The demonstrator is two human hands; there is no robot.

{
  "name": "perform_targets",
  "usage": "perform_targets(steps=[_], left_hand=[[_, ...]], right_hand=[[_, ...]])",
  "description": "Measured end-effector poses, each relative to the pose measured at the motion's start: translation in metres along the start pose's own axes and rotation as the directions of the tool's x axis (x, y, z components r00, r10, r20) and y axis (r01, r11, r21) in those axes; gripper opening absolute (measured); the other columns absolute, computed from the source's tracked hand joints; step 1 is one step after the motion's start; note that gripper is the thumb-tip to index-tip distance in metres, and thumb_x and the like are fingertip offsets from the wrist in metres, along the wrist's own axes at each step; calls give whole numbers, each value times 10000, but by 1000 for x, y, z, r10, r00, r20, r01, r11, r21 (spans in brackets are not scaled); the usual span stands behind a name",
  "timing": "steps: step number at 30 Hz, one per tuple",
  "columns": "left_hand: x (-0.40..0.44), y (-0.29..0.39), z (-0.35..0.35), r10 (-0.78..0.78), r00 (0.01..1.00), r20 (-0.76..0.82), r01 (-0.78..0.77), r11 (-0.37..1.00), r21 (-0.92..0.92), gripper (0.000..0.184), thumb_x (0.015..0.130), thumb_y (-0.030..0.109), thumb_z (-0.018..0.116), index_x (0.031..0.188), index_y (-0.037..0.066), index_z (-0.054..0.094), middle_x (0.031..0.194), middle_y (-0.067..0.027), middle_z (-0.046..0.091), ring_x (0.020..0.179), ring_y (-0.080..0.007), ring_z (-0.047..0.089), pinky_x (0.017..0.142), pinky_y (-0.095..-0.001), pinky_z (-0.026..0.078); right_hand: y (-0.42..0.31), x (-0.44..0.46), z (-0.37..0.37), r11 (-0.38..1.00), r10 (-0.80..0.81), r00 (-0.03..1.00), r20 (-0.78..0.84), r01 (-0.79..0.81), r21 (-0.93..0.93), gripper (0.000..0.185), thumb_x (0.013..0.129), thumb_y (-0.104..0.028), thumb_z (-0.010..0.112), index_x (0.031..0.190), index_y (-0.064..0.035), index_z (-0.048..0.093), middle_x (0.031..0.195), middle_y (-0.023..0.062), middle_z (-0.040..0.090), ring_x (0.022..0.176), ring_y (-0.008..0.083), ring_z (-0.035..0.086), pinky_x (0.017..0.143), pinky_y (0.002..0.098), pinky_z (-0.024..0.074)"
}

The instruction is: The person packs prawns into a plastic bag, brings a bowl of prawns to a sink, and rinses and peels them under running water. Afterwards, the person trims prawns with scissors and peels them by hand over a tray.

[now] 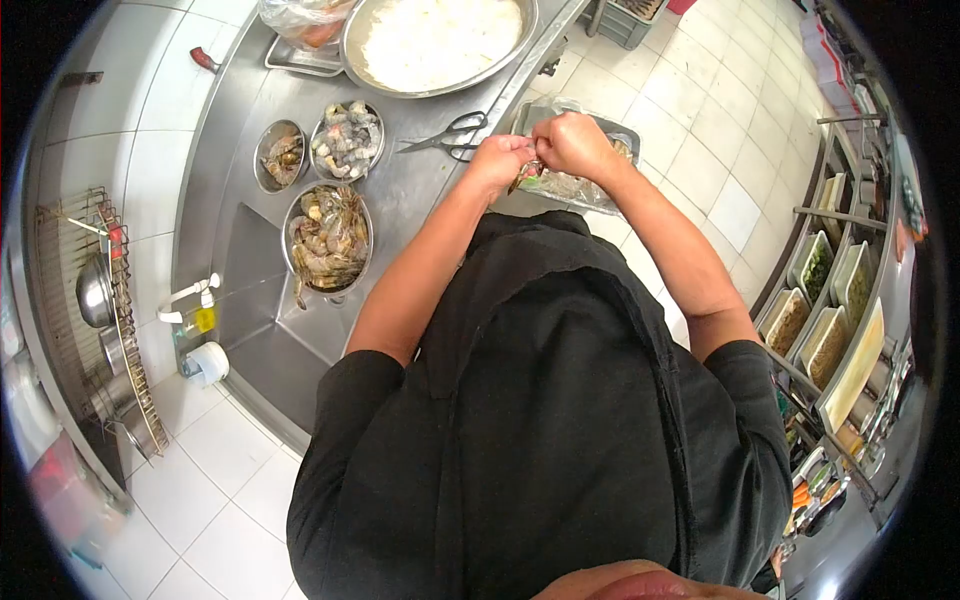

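Over a bin lined with clear plastic (575,197), both my hands meet at a shrimp (519,180), mostly hidden by the fingers. My left hand (503,160) pinches it, closed. Against it, my right hand (572,145) is curled shut with its fingertips on the same shrimp. Black-handled scissors (440,135) lie on the steel counter beside my left hand. Further left, a bowl holds peeled shrimp (347,142) and a small bowl holds a few shrimp pieces (283,157). Whole shrimp (328,240) fill a larger bowl by the sink.
A large steel basin of white food (440,45) stands at the counter's far end, beside a plastic bag (305,20). The sink (265,290) is at my left. Racks with food trays (825,345) line the right side. A grey crate (625,25) sits on the floor.
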State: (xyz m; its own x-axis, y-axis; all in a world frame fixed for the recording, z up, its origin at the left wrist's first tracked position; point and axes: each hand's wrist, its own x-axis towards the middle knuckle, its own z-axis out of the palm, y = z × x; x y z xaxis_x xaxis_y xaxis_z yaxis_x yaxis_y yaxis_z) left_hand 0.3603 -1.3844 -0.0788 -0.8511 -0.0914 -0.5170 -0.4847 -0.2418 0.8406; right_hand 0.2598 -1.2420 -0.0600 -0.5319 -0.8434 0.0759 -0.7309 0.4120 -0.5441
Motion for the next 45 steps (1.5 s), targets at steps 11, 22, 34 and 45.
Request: perform_targets(steps=[11,22,34,45], left_hand=[[0,4,11,68,992,-103,-71,997,-24,272,910,14,564,1164,-78,601,882,-79,671,689,-109,580,612,-240,484],[8,-3,13,125,987,-98,-125,992,5,241,913,23,568,1129,-68,624,890,-75,678,673,-91,573,610,-221,479],[4,2,15,172,983,-61,-169,984,55,282,905,22,554,1163,-80,602,890,-76,678,683,-91,574,631,-218,476],[7,2,9,171,985,9,-169,978,-121,305,902,14,556,1192,-76,587,956,-84,666,747,-112,592,673,-234,497]], right_hand=[[9,-7,4,914,200,980,-14,-181,363,216,745,-193,614,877,-57,718,705,174,661,637,318,657,641,398,533],[0,-32,17,869,364,921,-140,-281,408,247,757,-190,639,924,-21,709,744,181,675,654,279,677,627,372,530],[0,-41,15,829,335,920,-202,-186,528,253,812,-123,585,1022,-19,681,739,165,672,621,225,654,598,330,506],[24,-40,44,143,523,847,92,-193,971,185,936,-55,502,996,-29,675,713,-2,628,540,71,525,489,232,425]])
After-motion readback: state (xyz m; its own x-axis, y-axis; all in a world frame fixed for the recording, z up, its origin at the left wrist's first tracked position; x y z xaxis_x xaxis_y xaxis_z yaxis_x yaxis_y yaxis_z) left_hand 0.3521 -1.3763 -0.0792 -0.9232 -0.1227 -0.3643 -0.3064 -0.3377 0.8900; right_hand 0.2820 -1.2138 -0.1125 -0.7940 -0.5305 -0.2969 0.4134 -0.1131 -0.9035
